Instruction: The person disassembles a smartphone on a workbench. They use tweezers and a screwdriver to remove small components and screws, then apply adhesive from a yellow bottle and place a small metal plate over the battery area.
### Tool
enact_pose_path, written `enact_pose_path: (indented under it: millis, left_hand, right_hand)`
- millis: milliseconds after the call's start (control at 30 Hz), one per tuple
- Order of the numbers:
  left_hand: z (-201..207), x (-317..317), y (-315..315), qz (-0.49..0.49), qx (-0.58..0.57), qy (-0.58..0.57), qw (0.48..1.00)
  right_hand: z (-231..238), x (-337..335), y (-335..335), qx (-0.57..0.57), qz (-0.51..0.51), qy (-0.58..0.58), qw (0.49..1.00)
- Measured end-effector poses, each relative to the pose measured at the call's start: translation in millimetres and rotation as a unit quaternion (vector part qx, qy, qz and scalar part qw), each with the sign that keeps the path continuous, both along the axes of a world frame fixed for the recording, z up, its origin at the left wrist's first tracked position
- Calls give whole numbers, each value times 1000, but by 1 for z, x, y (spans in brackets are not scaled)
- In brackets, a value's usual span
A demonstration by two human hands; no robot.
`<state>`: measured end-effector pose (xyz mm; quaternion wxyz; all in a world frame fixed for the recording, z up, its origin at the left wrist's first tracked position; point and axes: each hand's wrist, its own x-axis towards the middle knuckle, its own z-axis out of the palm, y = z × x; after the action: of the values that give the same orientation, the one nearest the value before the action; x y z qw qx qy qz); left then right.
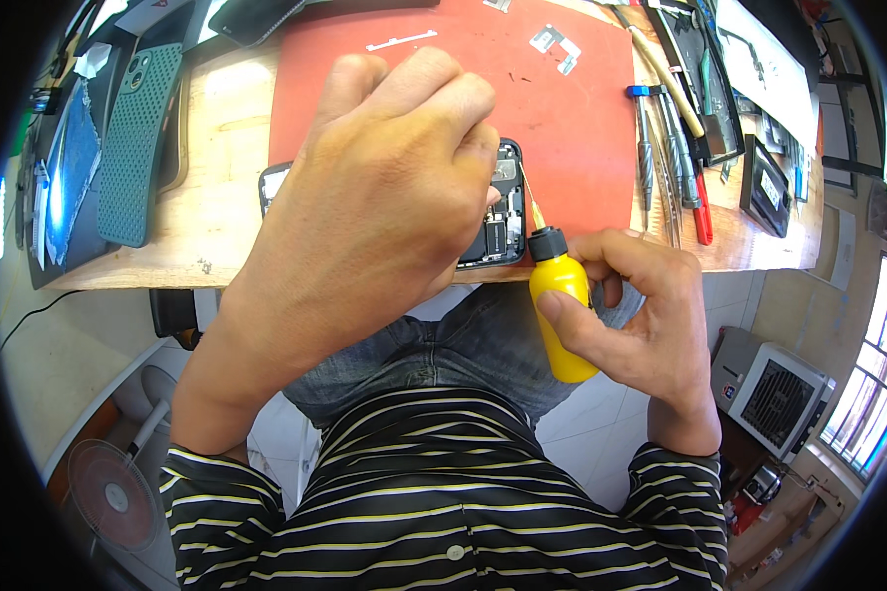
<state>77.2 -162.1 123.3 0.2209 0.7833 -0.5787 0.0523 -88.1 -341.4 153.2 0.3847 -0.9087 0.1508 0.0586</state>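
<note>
Left hand (pixel 394 167): back turned up, wrist bent over from the lower left, fingers curled inward and down above an opened phone (pixel 509 222). Fingertips mostly out of sight; whether anything is gripped cannot be told.

Right hand (pixel 646 315): entering from the lower right, palm inward, thumb and fingers closed round a yellow bottle (pixel 566 340) with black cap (pixel 547 243). Bottle slightly tilted, its thin nozzle (pixel 536 212) pointing up beside the phone's right edge; contact with the phone cannot be judged.

Phone: on the near part of a red mat (pixel 581 128), close to the front edge of the wooden table (pixel 217 222). Bottle body: on the near side of that edge, above the person's lap.

Room: mat surface reaches from the phone's right side to a group of hand tools (pixel 665 148); farther off lie a white strip (pixel 401 40) and a silvery piece (pixel 556 48). Left side bounded by a teal phone case (pixel 140 148).

Obscured: phone's middle, covered by the left hand; right fingers, partly behind the bottle; objects along the far edge, cut off by the dark lens rim.
</note>
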Motion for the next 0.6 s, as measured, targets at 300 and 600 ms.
enact_pose_path:
  millis: [300, 600]
  left_hand:
    - [-1, -1, -1, 7, -15, 6, 1000]
    - [-2, 0, 1, 6, -10, 21, 1000]
  right_hand:
    - [-3, 3, 0, -16, 1, -20, 1000]
    - [1, 5, 1, -16, 2, -6, 1000]
